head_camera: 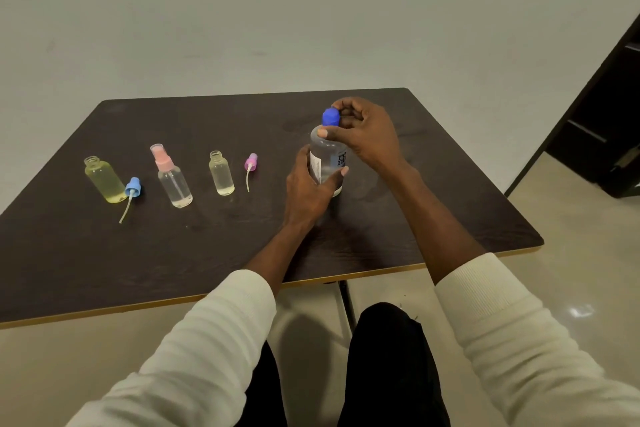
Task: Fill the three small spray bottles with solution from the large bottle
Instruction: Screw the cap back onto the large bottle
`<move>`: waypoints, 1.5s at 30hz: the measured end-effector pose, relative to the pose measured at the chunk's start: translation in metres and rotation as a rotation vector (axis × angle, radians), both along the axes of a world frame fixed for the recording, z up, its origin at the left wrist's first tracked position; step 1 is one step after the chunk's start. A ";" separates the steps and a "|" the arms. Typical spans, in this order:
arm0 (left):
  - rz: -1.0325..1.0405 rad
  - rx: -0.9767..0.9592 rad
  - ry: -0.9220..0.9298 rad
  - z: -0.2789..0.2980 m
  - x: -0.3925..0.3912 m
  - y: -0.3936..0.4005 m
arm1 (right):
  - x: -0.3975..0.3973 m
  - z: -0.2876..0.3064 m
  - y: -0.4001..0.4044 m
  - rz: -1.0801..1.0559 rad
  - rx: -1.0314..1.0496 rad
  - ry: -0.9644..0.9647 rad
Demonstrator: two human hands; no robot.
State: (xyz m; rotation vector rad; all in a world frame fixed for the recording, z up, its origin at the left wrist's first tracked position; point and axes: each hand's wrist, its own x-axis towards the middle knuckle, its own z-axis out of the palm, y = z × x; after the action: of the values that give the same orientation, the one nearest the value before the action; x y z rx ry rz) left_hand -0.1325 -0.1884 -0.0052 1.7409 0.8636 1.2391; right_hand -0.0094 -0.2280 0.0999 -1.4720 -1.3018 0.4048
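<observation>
Right of centre on the dark counter (242,253), my left hand (306,189) wraps the slick, liquid-heavy large clear plastic bottle (327,163) mid-body while my right hand (363,135) pinches its rigid blue cap (330,117).

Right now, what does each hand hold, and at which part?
The left hand grips the large bottle around its body. The right hand pinches its blue cap.

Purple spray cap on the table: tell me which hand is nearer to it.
Left. The left hand grips the large bottle just right of the purple spray cap; the right hand is farther right, on the blue cap.
</observation>
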 end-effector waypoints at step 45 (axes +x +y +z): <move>0.012 0.010 -0.004 -0.002 0.001 0.003 | 0.017 0.023 -0.002 0.224 -0.130 -0.045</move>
State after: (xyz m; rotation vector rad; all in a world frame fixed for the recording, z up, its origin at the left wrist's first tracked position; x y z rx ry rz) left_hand -0.1316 -0.1855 -0.0074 1.7424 0.8683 1.2569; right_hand 0.0072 -0.2301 0.1226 -1.4538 -1.5067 0.6152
